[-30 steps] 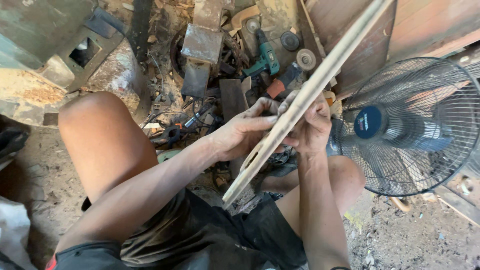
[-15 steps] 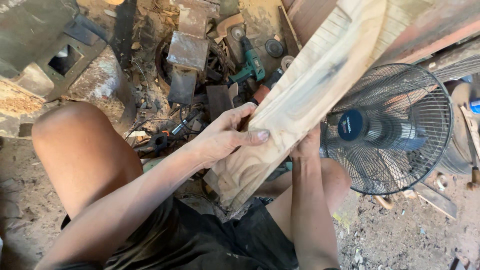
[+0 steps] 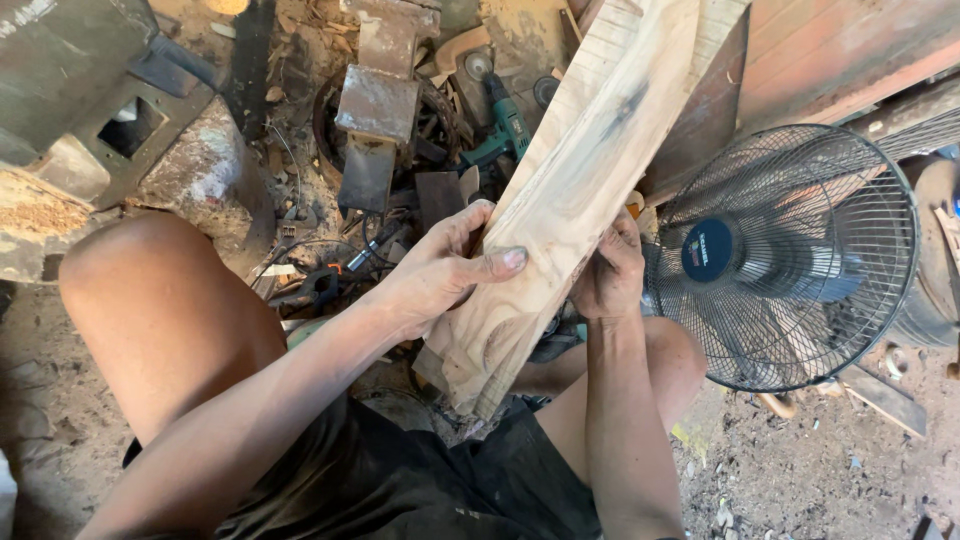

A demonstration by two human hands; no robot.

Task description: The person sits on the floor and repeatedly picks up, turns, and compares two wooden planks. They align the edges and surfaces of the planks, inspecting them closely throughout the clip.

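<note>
A long pale wooden plank [image 3: 575, 190] with a carved wavy lower end slants from my lap up to the top right, its broad face turned toward me. My left hand [image 3: 445, 265] grips its left edge, thumb pressed flat on the face. My right hand [image 3: 608, 272] holds the right edge from behind, mostly hidden by the wood. I am sitting low, with my bare left knee [image 3: 150, 290] at the left and my right knee [image 3: 665, 355] just under the plank.
A floor fan [image 3: 785, 255] with a wire cage stands close on the right. Beyond the plank lie a green power drill [image 3: 505, 125], rusty metal parts [image 3: 375, 110], cables and scrap. A sawdust-covered machine [image 3: 90, 140] sits at the left. Dirt ground lies around.
The plank has been rotated from edge-on to broad face toward me. The view has shifted slightly, and both hands keep their grip on the plank.
</note>
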